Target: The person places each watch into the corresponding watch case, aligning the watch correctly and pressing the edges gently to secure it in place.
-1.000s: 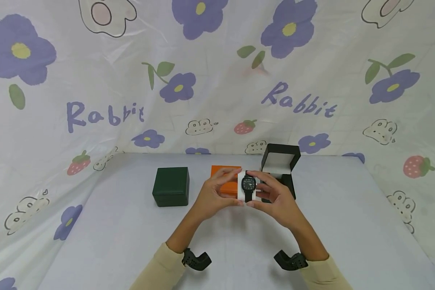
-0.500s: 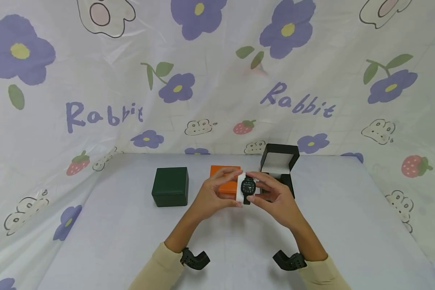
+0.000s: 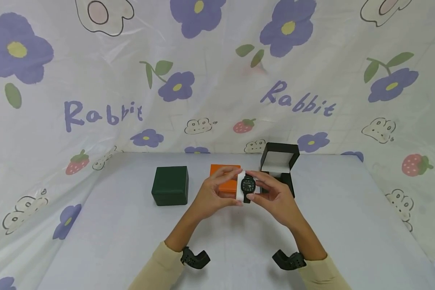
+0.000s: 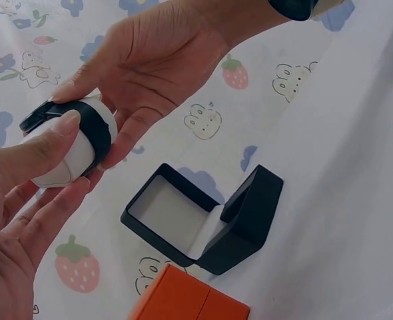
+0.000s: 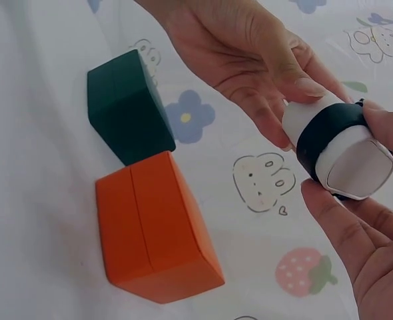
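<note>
A black wristwatch (image 3: 248, 185) with a dark square face is strapped round a white watch pillow (image 3: 240, 190), held up between both hands. My left hand (image 3: 211, 198) grips the left end of the pillow, thumb below and fingers above. On the other side my right hand (image 3: 278, 198) pinches the pillow and watch, its thumb by the lower strap. In the left wrist view the black strap (image 4: 98, 127) circles the white pillow (image 4: 66, 157). The right wrist view shows the pillow's flat end (image 5: 362, 170), while the watch face is turned away.
A closed green box (image 3: 170, 186) stands left on the white table (image 3: 130, 241). Behind the hands are an orange box (image 3: 224, 169), partly covered, and a black box (image 3: 280, 155) with its lid raised. A printed cloth (image 3: 217, 80) hangs along the back.
The watch and pillow have turned slightly, showing more white on the left. My right thumb has moved up onto the lower strap. Both hands otherwise stay in place.
</note>
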`<control>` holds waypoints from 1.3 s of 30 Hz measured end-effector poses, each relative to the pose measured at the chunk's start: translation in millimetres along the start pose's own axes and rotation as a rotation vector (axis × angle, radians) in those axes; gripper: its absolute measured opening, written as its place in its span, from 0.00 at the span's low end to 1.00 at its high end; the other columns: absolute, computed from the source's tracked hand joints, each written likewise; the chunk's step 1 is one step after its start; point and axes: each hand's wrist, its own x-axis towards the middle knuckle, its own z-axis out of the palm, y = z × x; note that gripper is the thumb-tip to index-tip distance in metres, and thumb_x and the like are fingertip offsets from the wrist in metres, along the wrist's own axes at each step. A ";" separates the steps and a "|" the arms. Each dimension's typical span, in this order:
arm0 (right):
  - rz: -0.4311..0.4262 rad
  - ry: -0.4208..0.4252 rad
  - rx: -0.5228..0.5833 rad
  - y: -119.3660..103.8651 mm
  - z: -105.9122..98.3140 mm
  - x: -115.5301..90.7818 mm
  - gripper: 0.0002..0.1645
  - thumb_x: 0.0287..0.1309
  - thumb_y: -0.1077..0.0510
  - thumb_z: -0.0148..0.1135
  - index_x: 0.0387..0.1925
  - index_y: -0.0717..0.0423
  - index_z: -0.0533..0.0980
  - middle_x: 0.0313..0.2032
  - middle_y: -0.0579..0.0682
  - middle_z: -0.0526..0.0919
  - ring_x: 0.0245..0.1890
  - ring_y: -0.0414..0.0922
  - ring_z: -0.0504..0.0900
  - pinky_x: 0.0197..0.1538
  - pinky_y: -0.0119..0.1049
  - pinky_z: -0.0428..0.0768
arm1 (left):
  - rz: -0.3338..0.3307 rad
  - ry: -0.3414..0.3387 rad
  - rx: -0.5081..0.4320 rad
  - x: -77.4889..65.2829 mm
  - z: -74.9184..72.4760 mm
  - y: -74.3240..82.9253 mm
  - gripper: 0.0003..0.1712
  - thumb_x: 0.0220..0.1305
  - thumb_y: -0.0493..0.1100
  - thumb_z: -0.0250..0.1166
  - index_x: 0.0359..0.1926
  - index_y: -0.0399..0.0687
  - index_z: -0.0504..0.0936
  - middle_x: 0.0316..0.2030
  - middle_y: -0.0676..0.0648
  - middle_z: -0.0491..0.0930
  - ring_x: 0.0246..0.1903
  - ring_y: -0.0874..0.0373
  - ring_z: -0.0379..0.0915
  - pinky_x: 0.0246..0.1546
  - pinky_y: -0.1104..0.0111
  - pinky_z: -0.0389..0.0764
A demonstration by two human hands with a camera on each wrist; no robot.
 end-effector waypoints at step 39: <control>-0.030 -0.021 -0.154 1.0 -6.7 -0.1 0.47 0.51 0.67 0.78 0.72 0.46 0.70 0.71 0.47 0.68 0.65 0.47 0.73 0.56 0.39 0.83 | -0.026 0.002 0.004 0.3 0.9 1.7 0.47 0.50 0.31 0.79 0.72 0.54 0.73 0.65 0.47 0.69 0.60 0.49 0.75 0.43 0.58 0.88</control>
